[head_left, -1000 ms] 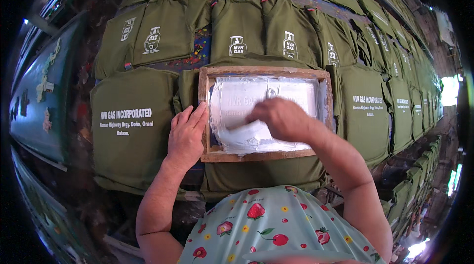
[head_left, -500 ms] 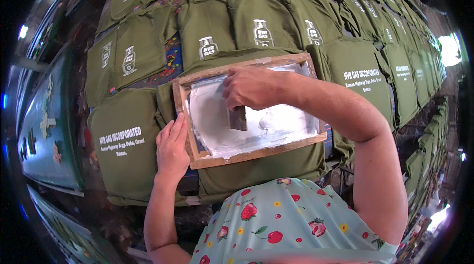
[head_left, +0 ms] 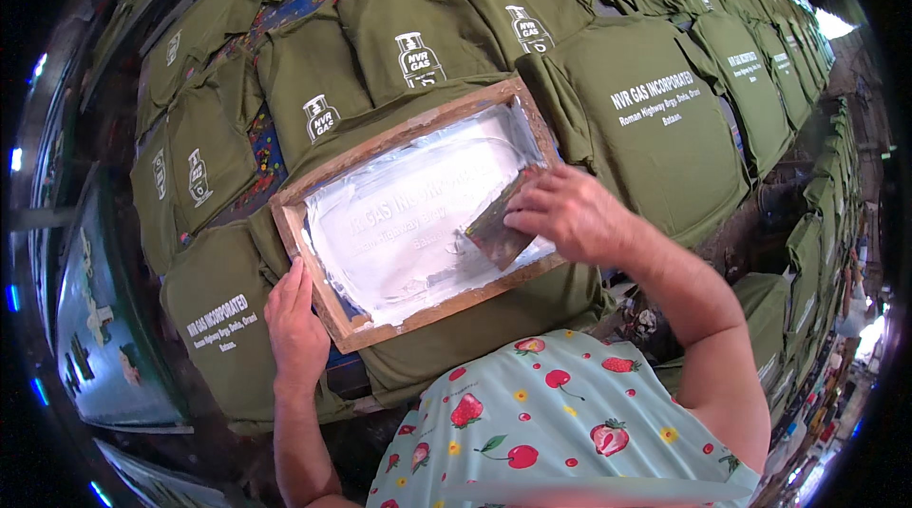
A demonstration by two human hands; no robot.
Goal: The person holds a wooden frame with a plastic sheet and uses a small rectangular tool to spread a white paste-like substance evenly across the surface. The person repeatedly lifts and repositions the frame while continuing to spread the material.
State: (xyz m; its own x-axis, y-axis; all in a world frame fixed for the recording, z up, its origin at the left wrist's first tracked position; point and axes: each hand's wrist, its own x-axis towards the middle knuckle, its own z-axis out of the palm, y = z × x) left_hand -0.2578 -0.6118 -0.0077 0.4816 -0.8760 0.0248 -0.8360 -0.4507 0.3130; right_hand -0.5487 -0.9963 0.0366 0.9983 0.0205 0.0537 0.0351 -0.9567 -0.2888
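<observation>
Dim indoor light, soft and fairly even over the table. Blown-out daylight patch beyond its far right corner; bluish glints well past the left edge. White paint reads brightest mid-view. Shirts near centre sharp; far ones soft. Heavy fisheye bend, black rim. Pale smear at bottom, out of focus.
</observation>
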